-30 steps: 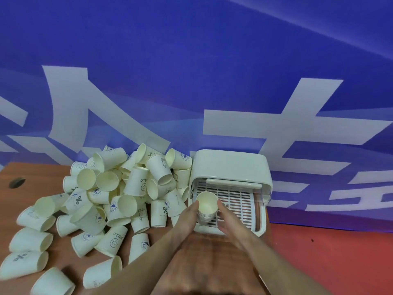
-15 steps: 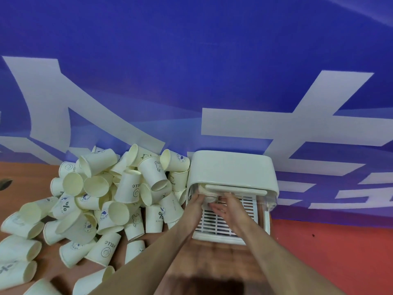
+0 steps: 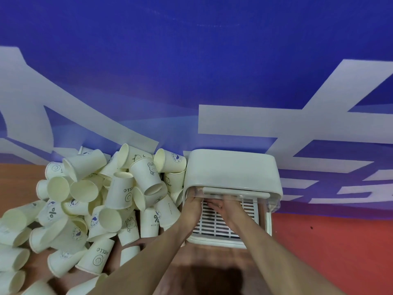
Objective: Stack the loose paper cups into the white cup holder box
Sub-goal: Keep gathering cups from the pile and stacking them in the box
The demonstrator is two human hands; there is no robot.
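The white cup holder box (image 3: 231, 169) stands on the table against the wall, its slatted tray (image 3: 214, 226) pulled out toward me. Both my hands reach in under the front edge of its lid. My left hand (image 3: 192, 207) is at the tray's left side, and its fingertips are hidden beneath the lid. My right hand (image 3: 226, 206) lies over the slats with its fingers stretched leftward, close to the left hand. No cup shows between them. A big pile of loose cream paper cups (image 3: 119, 192) lies to the left of the box.
The wooden table (image 3: 212, 265) runs under my forearms. A red surface (image 3: 331, 241) lies to the right of the box. A blue banner wall (image 3: 191, 71) with white shapes stands directly behind the box and the pile. More cups are scattered at the lower left.
One second ago both hands held a short stack of cups above the tray's front. They have since moved it back under the lid, and the stack is now out of sight.
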